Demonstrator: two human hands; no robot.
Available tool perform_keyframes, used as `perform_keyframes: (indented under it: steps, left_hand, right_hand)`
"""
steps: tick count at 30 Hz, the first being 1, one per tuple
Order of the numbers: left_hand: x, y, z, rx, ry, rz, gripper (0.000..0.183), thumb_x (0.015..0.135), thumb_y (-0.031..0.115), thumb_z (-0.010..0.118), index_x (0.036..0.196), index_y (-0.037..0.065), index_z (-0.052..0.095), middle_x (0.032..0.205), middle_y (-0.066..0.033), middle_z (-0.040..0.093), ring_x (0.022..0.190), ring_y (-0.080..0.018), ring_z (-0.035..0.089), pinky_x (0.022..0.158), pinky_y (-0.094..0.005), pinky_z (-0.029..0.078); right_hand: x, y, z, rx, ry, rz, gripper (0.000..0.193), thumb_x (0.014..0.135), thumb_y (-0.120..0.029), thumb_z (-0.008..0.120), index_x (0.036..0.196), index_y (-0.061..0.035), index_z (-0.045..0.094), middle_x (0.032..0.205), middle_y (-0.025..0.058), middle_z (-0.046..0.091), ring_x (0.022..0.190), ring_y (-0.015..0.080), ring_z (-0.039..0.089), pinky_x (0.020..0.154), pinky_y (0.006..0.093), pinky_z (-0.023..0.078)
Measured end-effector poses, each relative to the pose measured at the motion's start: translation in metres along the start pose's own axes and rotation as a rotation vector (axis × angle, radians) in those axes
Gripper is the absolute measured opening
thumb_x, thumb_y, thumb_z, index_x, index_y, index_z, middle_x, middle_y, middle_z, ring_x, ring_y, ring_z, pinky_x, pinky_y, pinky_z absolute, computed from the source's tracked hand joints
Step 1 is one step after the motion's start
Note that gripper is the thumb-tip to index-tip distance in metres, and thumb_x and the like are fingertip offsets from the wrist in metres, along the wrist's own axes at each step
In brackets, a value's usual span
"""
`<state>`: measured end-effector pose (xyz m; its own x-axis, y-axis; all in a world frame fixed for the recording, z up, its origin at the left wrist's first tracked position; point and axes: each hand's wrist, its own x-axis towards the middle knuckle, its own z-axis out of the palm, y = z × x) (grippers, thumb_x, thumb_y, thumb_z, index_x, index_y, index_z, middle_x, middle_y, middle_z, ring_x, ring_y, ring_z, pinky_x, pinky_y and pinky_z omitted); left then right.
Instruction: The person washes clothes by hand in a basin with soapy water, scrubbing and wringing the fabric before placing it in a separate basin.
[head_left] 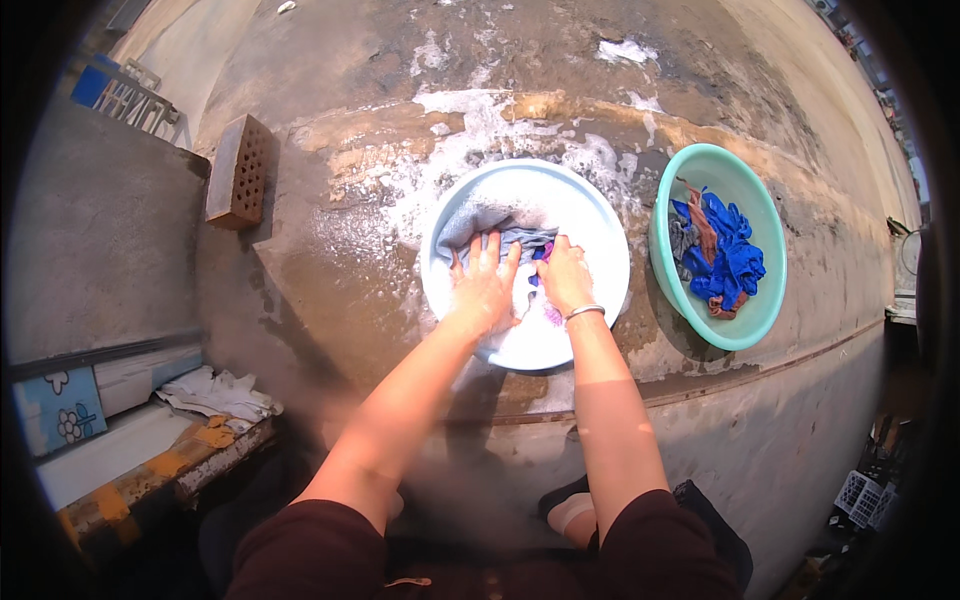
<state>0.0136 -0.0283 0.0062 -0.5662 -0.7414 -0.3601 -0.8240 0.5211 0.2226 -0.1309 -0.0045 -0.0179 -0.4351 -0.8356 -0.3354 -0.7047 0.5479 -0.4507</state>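
Observation:
A white basin (618, 262) full of suds stands on the wet ground in front of me. In it lies a soaked grey-blue cloth (472, 222), bunched toward the far left side. My left hand (483, 287) rests on this cloth with its fingers spread and pointing away from me. Beside it, my right hand (567, 277), a silver bangle at its wrist, has its fingers curled down at a purple and dark blue piece of cloth (543, 252). Foam and the hand itself hide part of that grip.
To the right, a tilted green basin (773, 225) holds bright blue, brown and grey wet clothes (737, 250). A perforated brick (236, 185) stands at the left by a low wall (110, 220). Foam (480, 103) spreads beyond the white basin. A white rag (222, 393) lies on a ledge lower left.

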Motion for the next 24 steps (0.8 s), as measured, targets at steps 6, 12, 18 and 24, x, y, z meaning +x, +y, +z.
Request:
perform_keyframes:
  steps: [6,12,18,24]
  left_hand:
    - [0.063,-0.033,0.089,-0.177,-0.597,-0.271,0.053,0.078,0.027,0.066,0.128,0.012,0.058,0.139,-0.0198,0.047,0.126,-0.0308,0.049,0.105,-0.0376,0.04]
    - [0.058,-0.043,0.073,-0.078,-0.671,-0.059,0.047,0.078,0.03,0.061,0.122,0.013,0.063,0.124,-0.0167,0.061,0.114,-0.0314,0.058,0.098,-0.0395,0.044]
    - [0.009,-0.01,-0.03,-1.616,-0.044,-0.545,0.054,0.093,0.041,0.054,0.131,0.004,0.047,0.113,-0.0186,0.057,0.106,-0.03,0.056,0.086,-0.0454,0.048]
    - [-0.015,0.003,-0.043,-2.525,-0.315,-0.429,0.078,0.089,0.069,0.043,0.133,0.004,0.041,0.127,-0.0221,0.049,0.118,-0.0382,0.05,0.097,-0.0617,0.042]
  right_hand:
    - [0.038,0.01,0.044,-0.385,-0.207,-0.227,0.019,0.08,-0.01,0.054,0.08,-0.0013,0.072,0.086,0.023,0.069,0.083,0.0389,0.068,0.075,0.0467,0.053]
    - [0.042,0.022,0.046,-0.108,-0.277,-0.123,0.029,0.083,-0.022,0.054,0.094,-0.0005,0.07,0.101,0.0256,0.066,0.098,0.0395,0.064,0.086,0.0448,0.05]
    - [0.018,-0.005,0.005,0.345,0.219,-0.199,0.043,0.075,-0.02,0.07,0.109,0.0002,0.052,0.098,0.0253,0.061,0.096,0.0429,0.058,0.084,0.0472,0.046]
    - [-0.046,-0.065,-0.042,0.643,0.376,-0.662,0.03,0.072,-0.007,0.072,0.097,-0.001,0.056,0.097,0.0132,0.06,0.094,0.0333,0.058,0.083,0.0401,0.047]
